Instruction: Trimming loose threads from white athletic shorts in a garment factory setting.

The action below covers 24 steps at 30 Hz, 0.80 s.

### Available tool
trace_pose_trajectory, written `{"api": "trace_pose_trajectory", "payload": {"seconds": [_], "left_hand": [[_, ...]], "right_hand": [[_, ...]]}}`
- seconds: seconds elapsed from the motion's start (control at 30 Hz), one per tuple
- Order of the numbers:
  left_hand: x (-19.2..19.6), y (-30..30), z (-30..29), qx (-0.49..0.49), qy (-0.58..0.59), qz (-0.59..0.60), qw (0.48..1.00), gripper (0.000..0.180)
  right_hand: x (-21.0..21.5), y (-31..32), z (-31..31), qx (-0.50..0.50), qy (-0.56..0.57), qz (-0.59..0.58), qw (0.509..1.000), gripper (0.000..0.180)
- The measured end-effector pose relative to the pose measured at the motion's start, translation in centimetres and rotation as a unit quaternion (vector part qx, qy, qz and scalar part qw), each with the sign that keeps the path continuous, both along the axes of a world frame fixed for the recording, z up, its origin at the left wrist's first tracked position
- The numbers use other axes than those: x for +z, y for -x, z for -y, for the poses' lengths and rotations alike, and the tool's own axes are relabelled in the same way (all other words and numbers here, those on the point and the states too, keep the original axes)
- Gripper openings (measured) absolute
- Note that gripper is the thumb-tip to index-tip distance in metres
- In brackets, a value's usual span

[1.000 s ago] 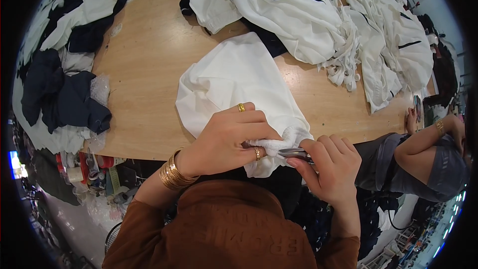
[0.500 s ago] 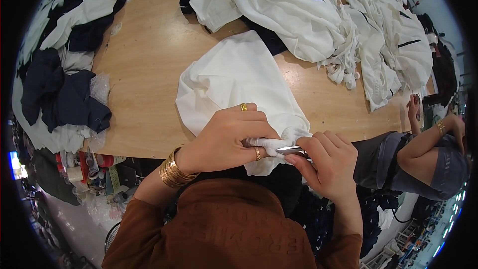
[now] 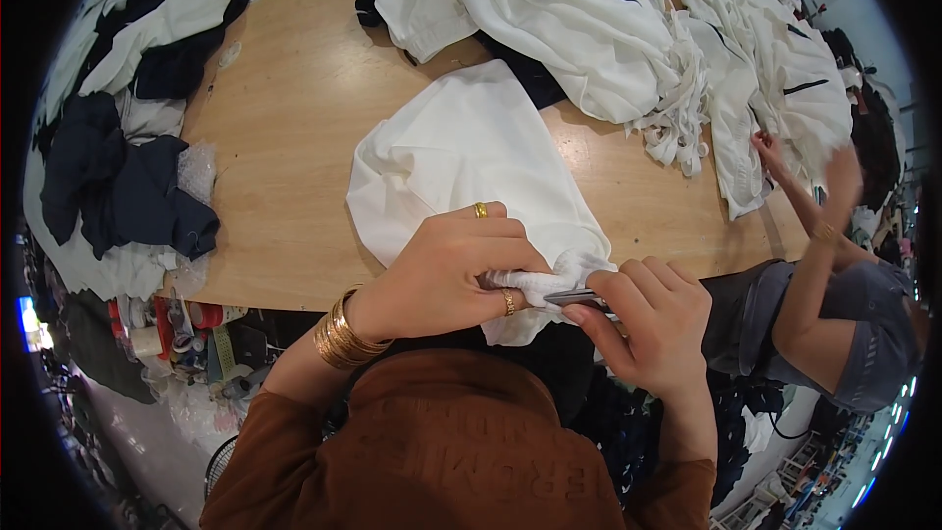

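A white garment piece [image 3: 471, 152] is spread on the table in front of me, and its gathered, ribbed cuff [image 3: 584, 263] reaches the near edge. My left hand [image 3: 461, 260] pinches a fold of that cuff between thumb and fingers. In my right hand [image 3: 648, 319] are small metal thread snips [image 3: 572, 296], their pointed blades against the cuff right beside my left fingertips. The handles are mostly hidden in my right palm. Part of the cuff hangs below my hands over the table edge.
White garments with navy trim [image 3: 589, 29] are heaped across the far side. Navy and white clothes [image 3: 128, 186] lie at the left, near clear plastic wrap [image 3: 196, 174]. At the right a co-worker in grey [image 3: 814, 324] reaches over the table [image 3: 285, 137]. Another person's hand shows at the far edge.
My right hand and the snips have shifted very slightly right; my left hand stays put. The co-worker has raised one arm and reached the other hand toward the white garments.
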State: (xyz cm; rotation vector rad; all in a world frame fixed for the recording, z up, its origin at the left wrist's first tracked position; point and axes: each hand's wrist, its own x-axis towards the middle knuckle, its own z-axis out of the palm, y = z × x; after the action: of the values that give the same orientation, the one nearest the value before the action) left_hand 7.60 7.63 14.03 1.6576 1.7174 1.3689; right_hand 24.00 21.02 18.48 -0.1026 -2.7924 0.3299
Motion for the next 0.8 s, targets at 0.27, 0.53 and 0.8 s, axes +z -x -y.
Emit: {"api": "trace_pose_trajectory", "payload": {"seconds": [0.27, 0.53, 0.8], "left_hand": [[-0.09, 0.03, 0.15, -0.01, 0.01, 0.014, 1.0, 0.027], [-0.11, 0.12, 0.12, -0.007, 0.006, -0.003, 1.0, 0.029], [-0.35, 0.12, 0.13, -0.007, -0.003, 0.003, 1.0, 0.029]], "right_hand": [[-0.53, 0.31, 0.12, -0.024, 0.129, 0.005, 0.991, 0.021], [-0.65, 0.46, 0.29, -0.02, 0.135, 0.017, 0.99, 0.022], [-0.69, 0.35, 0.24, -0.041, 0.198, 0.03, 0.979, 0.022]]}}
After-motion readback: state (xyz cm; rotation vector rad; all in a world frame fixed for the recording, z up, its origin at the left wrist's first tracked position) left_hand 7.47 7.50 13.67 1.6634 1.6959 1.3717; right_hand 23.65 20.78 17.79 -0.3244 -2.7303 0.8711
